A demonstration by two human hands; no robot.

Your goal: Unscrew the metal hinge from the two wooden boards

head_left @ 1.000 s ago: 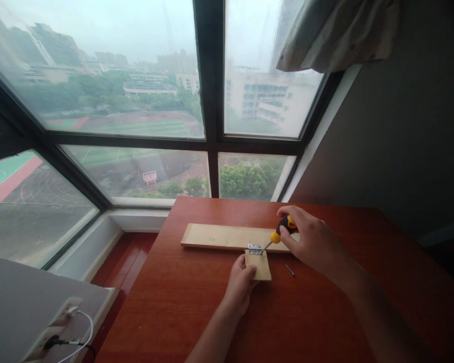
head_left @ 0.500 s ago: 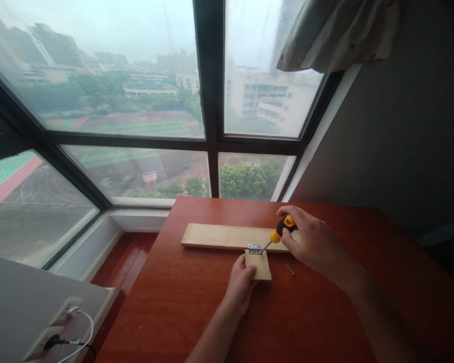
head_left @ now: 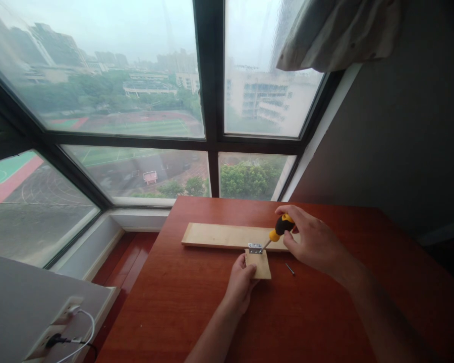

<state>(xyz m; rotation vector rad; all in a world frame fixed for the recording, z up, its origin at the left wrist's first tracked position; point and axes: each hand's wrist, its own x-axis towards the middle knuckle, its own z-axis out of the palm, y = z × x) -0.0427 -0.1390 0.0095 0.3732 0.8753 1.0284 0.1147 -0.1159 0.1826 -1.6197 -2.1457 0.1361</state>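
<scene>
My left hand grips a small pale wooden board by its left side, thumb on top. A silver metal hinge sits along the far edge of that board. In my right hand is a screwdriver with a yellow and black handle. Its shaft slants down to the left, and the tip meets the hinge's right end. Any screw under the tip is too small to make out. Behind them a long pale wooden plank lies across the table, its right end partly covered by my right hand.
A screw or thin metal pin lies on the reddish-brown table, right of the small board. Windows stand beyond the table. At lower left, cords plug into a wall socket.
The screwdriver handle has turned slightly in my right hand, showing more of its black part, and the fingers have shifted a little. My left hand and the small board stay nearly still.
</scene>
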